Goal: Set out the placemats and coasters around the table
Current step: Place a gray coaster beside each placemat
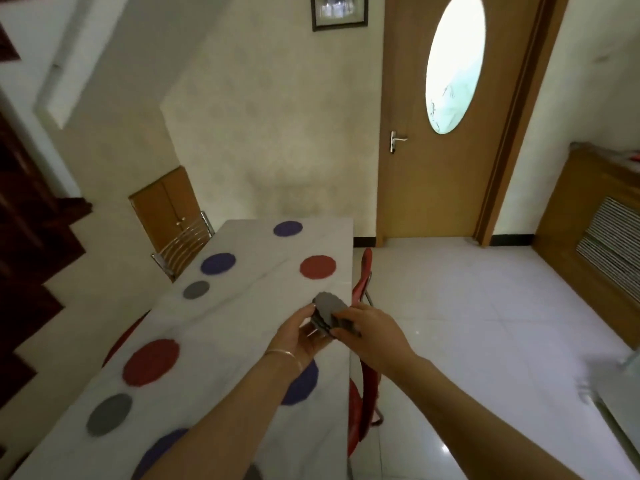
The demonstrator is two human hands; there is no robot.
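Soft daylight, slightly blurred wide-angle view

We see the brightest light at the door's oval window, blown out to white, with a pale sheen on the floor tiles. Our left edge falls into dark shadow, straight lines bow toward the borders, and everything looks faintly soft.

The long white marble-look table carries only flat round felt mats, red and purple, and small grey coasters, so a hand can sweep over its top anywhere. Red metal-framed chairs crowd its right edge and a wooden slatted chair stands at its left. Right of the table, the white tiled floor lies open as far as the wooden door.
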